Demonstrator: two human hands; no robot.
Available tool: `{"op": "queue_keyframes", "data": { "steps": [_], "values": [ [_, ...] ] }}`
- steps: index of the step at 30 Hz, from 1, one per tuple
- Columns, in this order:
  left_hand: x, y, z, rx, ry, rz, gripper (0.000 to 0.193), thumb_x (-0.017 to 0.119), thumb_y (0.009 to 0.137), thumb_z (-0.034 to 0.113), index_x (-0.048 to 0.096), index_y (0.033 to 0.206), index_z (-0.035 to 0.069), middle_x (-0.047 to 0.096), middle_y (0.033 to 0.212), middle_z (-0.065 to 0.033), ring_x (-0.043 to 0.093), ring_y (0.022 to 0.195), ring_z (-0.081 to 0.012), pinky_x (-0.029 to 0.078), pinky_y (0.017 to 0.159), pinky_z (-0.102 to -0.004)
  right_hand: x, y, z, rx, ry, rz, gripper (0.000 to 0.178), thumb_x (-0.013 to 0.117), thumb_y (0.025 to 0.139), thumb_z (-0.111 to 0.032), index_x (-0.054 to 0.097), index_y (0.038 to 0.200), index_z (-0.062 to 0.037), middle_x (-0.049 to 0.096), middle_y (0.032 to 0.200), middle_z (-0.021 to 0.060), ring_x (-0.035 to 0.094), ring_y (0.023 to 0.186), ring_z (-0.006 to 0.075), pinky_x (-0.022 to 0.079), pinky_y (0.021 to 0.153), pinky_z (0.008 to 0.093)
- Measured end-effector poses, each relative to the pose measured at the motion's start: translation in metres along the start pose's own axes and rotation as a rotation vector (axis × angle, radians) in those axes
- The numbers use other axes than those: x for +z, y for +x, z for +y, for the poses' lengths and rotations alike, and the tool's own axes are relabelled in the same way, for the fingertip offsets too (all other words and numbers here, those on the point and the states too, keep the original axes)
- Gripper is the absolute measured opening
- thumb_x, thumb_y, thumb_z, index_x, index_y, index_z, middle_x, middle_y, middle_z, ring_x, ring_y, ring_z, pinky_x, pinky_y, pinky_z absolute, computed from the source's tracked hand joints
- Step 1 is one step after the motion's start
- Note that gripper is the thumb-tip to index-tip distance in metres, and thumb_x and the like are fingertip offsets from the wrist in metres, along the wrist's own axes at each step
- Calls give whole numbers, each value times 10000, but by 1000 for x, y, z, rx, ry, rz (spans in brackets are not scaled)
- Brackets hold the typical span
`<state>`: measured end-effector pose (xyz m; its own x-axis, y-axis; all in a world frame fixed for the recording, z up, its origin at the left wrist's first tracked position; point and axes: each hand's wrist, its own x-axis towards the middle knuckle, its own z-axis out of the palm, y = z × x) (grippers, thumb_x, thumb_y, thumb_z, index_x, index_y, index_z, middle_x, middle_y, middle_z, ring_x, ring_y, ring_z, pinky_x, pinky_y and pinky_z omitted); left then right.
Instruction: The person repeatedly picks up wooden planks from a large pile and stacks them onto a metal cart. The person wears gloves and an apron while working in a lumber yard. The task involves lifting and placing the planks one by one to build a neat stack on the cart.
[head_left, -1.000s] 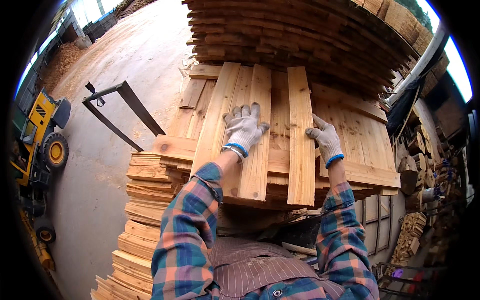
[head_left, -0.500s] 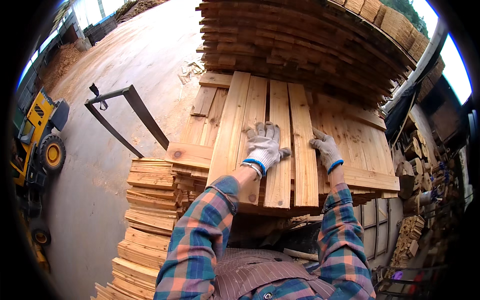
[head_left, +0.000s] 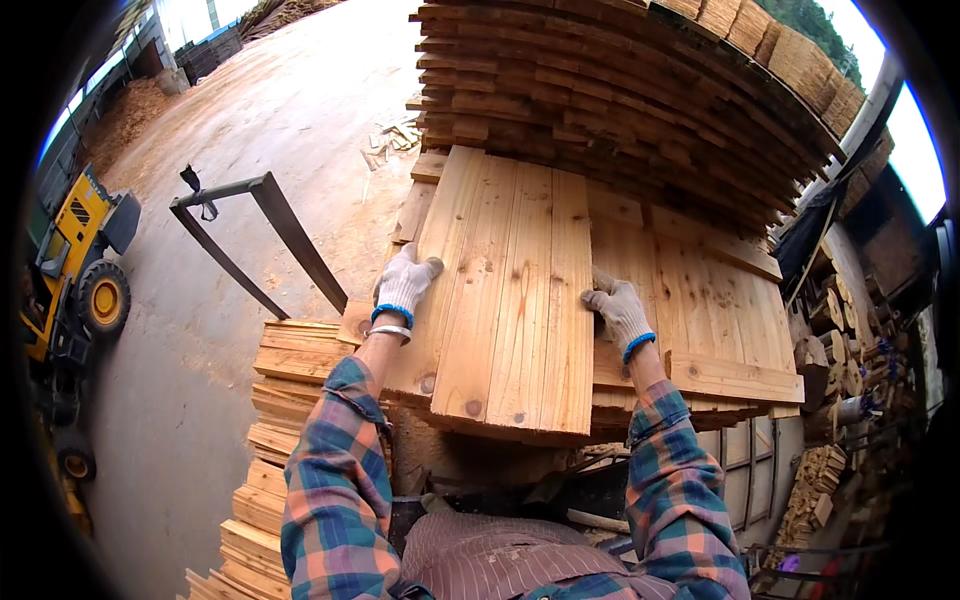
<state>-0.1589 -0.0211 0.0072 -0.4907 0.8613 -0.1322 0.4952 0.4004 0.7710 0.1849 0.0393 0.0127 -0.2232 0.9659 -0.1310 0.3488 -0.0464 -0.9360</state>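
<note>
A row of several pale wooden boards (head_left: 512,300) lies edge to edge in front of me, with scattered dark knots. The near ends are uneven; the left-hand board sits a bit farther back. My left hand (head_left: 404,284), in a whitish glove with a blue cuff, is closed on the row's left edge, its thumb over the top. Against the right edge my right hand (head_left: 618,312), gloved alike, presses with bent fingers, some of them hidden. Beneath the row lies another layer of boards (head_left: 715,290) with a crosswise strip (head_left: 735,378) near its front.
A tall stack of dark-edged boards (head_left: 590,100) rises just beyond. Thin boards are piled (head_left: 270,470) at the near left, beside a metal frame (head_left: 270,210). A yellow loader (head_left: 85,250) stands far left. Cut logs (head_left: 830,330) lie at right.
The gaps between the boards have closed and they now form one tight row. My left hand moved left from the middle to the row's outer edge; my right hand shifted slightly left.
</note>
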Motion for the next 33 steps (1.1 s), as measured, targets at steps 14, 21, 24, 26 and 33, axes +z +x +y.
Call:
{"op": "queue_keyframes", "data": {
  "steps": [14, 21, 24, 26, 33],
  "values": [
    [-31, 53, -53, -16, 0, 133, 657, 687, 835, 409, 545, 1377, 65, 621, 1296, -208, 619, 1167, -334, 474, 985, -400, 58, 43, -5, -60, -43, -10, 526, 679, 842, -186, 583, 1346, -66, 728, 1065, 145, 672, 933, 225, 491, 870, 311],
    [-39, 41, -24, -96, 444, 138, 616, 628, 873, 466, 542, 1393, 147, 618, 1293, -209, 598, 1184, -368, 482, 970, -451, 66, 26, -31, 85, -208, 71, 552, 695, 850, -143, 552, 1370, -27, 726, 1112, 128, 663, 930, 163, 496, 868, 274],
    [-40, 39, -25, -92, 261, 179, 567, 674, 850, 432, 612, 1313, 110, 660, 1224, -191, 639, 1124, -347, 496, 946, -421, 66, 15, -41, -4, -202, 73, 572, 684, 863, -217, 533, 1378, -18, 714, 1122, 171, 680, 952, 231, 496, 884, 315],
    [-39, 39, -30, -80, 184, 234, 520, 720, 826, 380, 662, 1248, 81, 692, 1173, -173, 671, 1077, -315, 504, 931, -387, 67, 20, -35, -16, -235, 73, 552, 680, 865, -231, 544, 1371, -58, 711, 1112, 178, 675, 954, 264, 494, 884, 343],
    [-33, 48, -46, 46, 47, 270, 538, 710, 839, 310, 616, 1302, 54, 680, 1205, -183, 677, 1067, -289, 507, 920, -349, 67, 35, -25, 6, -295, 68, 547, 663, 878, -267, 549, 1379, -78, 696, 1133, 205, 679, 956, 288, 516, 865, 358]
  ]
}}
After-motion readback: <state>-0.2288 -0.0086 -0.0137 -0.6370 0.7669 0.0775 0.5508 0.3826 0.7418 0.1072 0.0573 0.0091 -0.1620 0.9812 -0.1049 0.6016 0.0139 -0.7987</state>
